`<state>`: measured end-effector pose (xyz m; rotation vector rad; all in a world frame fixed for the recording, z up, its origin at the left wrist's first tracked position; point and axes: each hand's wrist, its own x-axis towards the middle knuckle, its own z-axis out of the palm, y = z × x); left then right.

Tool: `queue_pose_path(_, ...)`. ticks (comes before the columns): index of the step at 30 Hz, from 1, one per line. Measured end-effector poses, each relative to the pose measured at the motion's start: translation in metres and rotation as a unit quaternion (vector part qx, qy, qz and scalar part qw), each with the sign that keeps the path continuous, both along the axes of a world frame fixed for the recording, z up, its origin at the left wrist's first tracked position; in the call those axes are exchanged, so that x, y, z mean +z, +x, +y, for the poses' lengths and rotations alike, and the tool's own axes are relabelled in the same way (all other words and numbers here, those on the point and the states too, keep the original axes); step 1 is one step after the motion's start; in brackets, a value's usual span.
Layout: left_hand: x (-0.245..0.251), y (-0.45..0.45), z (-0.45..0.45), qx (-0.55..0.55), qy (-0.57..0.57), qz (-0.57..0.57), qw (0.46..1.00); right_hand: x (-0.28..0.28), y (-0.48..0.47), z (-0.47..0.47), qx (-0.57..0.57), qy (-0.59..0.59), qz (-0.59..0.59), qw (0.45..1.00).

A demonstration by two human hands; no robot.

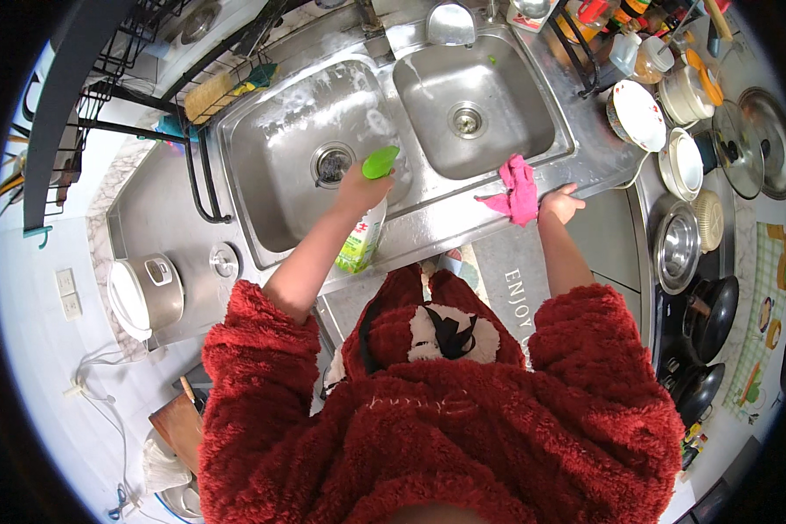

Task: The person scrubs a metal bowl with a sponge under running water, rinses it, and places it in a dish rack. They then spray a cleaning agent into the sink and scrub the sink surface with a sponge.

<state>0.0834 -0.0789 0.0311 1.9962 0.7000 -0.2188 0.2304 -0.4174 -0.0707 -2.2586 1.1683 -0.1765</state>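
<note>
My left hand [360,187] grips the neck of a spray bottle [359,249] with a green trigger head, over the left sink basin [268,196]. White foam streaks that basin's back wall and the divider. On the front rim of the steel sink my right hand [562,204] rests at the counter edge, its thumb and fingers apart. Just left of it a crumpled pink cloth [519,190] lies draped over the rim. The right basin [426,98] holds a small green scrap near its back and some bits in its drain [467,120].
A black metal rack [203,177] stands at the left with a sponge [209,98]. A rice cooker [145,295] and a glass lid [224,261] sit on the left counter. Bowls [681,164], a steel basin [678,245] and black woks [711,321] line the right side.
</note>
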Motion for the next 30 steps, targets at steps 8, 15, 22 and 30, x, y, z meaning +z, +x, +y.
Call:
queue_pose_path(8, 0.018, 0.013, -0.02, 0.088, 0.128, 0.009, 0.988, 0.002, 0.0, 0.001, 0.0, -0.013, 0.006, 1.0)
queue_pose_path(15, 0.016, 0.011, -0.018, 0.204, -0.066, -0.171, 0.962, 0.003, 0.0, 0.001, 0.003, -0.009, 0.006, 1.0)
queue_pose_path(22, 0.011, 0.018, -0.019, 0.234, -0.038, -0.089, 0.967, 0.003, -0.001, 0.001, 0.002, -0.016, -0.003, 1.0)
queue_pose_path(30, 0.033, 0.0, 0.0, 0.135, -0.21, -0.096, 0.964, 0.004, -0.003, 0.001, 0.004, -0.004, -0.013, 1.0)
